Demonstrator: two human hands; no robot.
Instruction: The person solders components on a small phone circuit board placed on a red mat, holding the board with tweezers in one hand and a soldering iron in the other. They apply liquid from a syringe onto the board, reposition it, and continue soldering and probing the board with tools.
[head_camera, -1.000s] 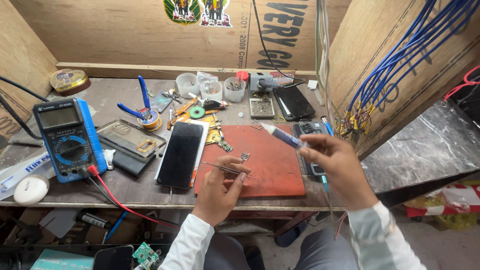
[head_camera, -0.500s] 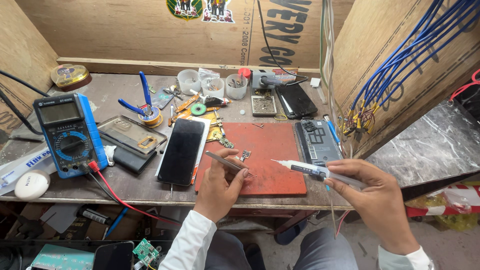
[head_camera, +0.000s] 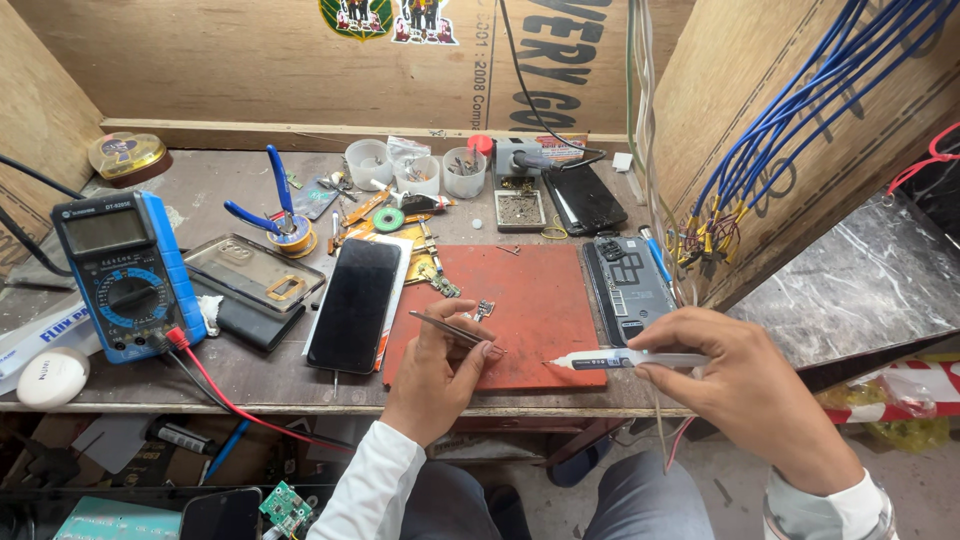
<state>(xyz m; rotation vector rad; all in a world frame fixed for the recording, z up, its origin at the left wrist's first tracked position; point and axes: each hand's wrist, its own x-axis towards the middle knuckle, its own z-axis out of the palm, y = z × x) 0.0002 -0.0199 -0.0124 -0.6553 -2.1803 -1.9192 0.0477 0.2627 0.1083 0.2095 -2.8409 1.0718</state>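
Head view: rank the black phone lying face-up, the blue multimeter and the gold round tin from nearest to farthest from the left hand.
1. Black phone: just left of the left hand, beside the red mat.
2. Blue multimeter: farther left, near the bench's front edge.
3. Gold round tin: far back-left corner, against the wooden wall.

Red mat, blue multimeter, black phone

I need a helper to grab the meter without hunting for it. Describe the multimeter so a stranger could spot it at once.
Start at the wooden workbench and go to its left end, left of the clear phone case. The multimeter stands there tilted, screen above a round dial. Its blue casing and the red lead and black lead trailing off the bench edge set it apart from the flat, dark smartphone nearby.
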